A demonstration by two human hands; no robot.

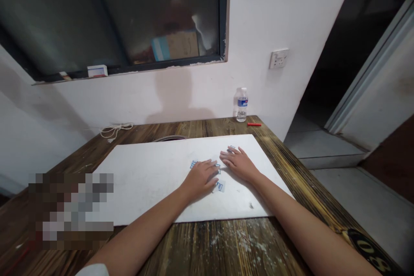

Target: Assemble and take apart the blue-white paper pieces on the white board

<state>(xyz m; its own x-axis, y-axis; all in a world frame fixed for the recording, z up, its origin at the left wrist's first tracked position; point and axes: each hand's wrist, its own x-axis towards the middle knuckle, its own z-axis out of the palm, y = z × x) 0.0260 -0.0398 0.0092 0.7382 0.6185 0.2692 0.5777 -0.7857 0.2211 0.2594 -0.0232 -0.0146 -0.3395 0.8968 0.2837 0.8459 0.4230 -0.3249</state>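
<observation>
A white board point(145, 181) lies on the dark wooden table. My left hand point(201, 176) rests palm down near the board's middle, its fingers stretched out. Small clear pieces with blue printed marks lie around it: one marked piece point(193, 164) beyond the knuckles, another point(220, 186) by the thumb, and a third partly hidden under the fingertips. Farther right, my right hand point(239, 164) lies flat with its fingers apart, partly covering another blue-marked piece point(232, 148). Neither hand is closed around anything.
A water bottle point(242, 105) and a red pen-like stick point(254, 124) stand and lie at the table's back right corner. A coiled white cable point(115, 128) is at the back left. A blurred-out patch covers the left front. Behind are a wall and window.
</observation>
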